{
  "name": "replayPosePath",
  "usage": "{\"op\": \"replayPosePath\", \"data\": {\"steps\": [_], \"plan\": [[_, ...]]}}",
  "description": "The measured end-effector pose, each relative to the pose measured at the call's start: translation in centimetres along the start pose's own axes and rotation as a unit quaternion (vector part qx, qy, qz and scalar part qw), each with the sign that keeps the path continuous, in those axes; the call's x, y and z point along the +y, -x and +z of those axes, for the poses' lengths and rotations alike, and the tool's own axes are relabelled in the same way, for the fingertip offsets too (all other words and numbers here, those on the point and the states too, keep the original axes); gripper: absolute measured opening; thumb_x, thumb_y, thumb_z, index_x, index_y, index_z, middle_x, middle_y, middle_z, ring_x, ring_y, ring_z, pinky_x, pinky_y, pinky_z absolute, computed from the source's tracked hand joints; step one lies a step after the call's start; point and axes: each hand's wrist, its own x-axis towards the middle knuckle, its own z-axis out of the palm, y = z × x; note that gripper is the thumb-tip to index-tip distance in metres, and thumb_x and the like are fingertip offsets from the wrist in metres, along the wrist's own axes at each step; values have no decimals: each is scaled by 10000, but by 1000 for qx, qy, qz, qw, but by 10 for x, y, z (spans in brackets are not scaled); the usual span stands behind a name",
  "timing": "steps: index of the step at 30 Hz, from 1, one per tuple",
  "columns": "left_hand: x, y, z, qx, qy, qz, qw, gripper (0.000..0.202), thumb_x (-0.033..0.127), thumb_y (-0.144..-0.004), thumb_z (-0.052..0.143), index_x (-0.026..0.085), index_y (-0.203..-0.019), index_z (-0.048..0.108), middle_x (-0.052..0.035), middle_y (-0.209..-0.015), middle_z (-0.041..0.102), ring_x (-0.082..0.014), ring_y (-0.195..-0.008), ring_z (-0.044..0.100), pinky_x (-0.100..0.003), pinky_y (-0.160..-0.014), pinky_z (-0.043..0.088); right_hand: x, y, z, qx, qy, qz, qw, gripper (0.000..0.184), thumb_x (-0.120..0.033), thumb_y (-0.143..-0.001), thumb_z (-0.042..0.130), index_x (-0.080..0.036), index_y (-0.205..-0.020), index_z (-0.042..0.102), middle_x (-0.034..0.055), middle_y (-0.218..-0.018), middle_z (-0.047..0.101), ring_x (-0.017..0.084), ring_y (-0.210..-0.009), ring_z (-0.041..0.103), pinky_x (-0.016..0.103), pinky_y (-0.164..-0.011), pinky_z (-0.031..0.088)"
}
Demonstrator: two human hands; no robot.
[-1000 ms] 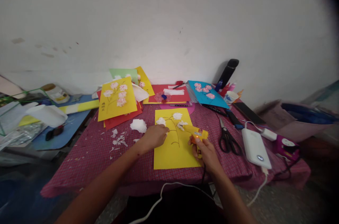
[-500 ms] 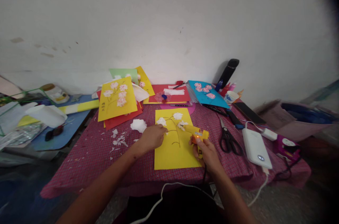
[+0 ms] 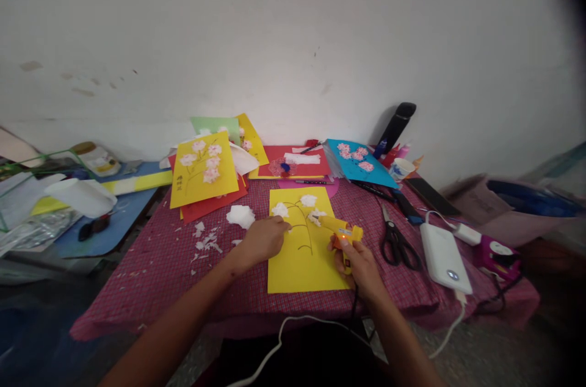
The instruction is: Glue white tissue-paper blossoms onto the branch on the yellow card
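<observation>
A yellow card (image 3: 293, 277) lies on the cloth, with a branch drawn on it and white paper flowers along the branch. My right hand (image 3: 359, 262) is closed around a yellow glue gun (image 3: 333, 225) with a small orange light glowing on it. Its nozzle points left, at the white flower (image 3: 317, 214) on the right side of the branch. Over the card's left edge, my left hand (image 3: 265, 238) has its fingers pinched together; a whitish bit shows at the fingertips, too small to name. White paper (image 3: 240, 216) and torn scraps (image 3: 208, 242) lie left of that hand.
Black scissors (image 3: 397, 243) and a white power bank (image 3: 444, 260) lie to the right. Finished flower cards (image 3: 201, 185) stack at back left; a blue card (image 3: 361, 164) leans at back right. A white cable (image 3: 279, 338) hangs across the table's front edge.
The view shifts very slightly. Both hands and the glue gun stay practically in place over the yellow card.
</observation>
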Motion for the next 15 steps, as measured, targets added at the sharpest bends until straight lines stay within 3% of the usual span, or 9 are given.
{"op": "replayPosePath", "data": {"steps": [5, 6, 8, 10, 12, 15], "plan": [[-10, 24, -4, 93, 48, -24, 994, 314, 135, -901, 447, 206, -1113, 668, -79, -1072, 685, -212, -1001, 634, -312, -871, 499, 1, 0, 0, -4, -17, -11, 1000, 410, -588, -897, 580, -201, -920, 715, -19, -545, 557, 121, -461, 428, 272, -482, 317], [-13, 33, -3, 119, 64, -26, 990, 307, 122, -885, 436, 200, -1065, 672, -78, -1045, 690, -209, -982, 632, -313, -860, 495, 1, 0, -1, -2, -13, -10, 1000, 414, -589, -900, 574, -200, -922, 714, -19, -546, 554, 125, -464, 425, 275, -485, 315], [-21, 56, 1, 188, 113, -46, 975, 240, 102, -840, 425, 200, -819, 643, -42, -808, 656, -184, -796, 612, -292, -751, 480, 1, 0, -1, 2, -3, -6, 1000, 422, -593, -899, 570, -198, -940, 712, -17, -552, 550, 134, -473, 423, 281, -489, 313], [-28, 80, 5, 281, 185, -106, 936, 224, 84, -794, 406, 206, -659, 538, -3, -650, 556, -159, -642, 539, -271, -637, 431, 1, 0, -1, 4, 2, -4, 1000, 419, -590, -890, 583, -197, -954, 711, -17, -549, 540, 140, -487, 429, 283, -498, 319], [-36, 103, 6, 362, 281, -162, 874, 206, 98, -783, 405, 210, -632, 490, 15, -620, 513, -149, -603, 501, -260, -592, 401, 2, 0, -1, 2, -1, -3, 1000, 415, -588, -869, 610, -192, -943, 710, -19, -535, 522, 137, -486, 424, 281, -494, 313], [-46, 127, 0, 404, 373, -235, 801, 151, 194, -859, 468, 206, -744, 567, 27, -638, 533, -147, -610, 518, -250, -578, 405, 4, -1, -1, 3, -6, 15, 1000, 407, -580, -838, 648, -189, -930, 708, -17, -541, 515, 128, -465, 396, 280, -469, 281]]}}
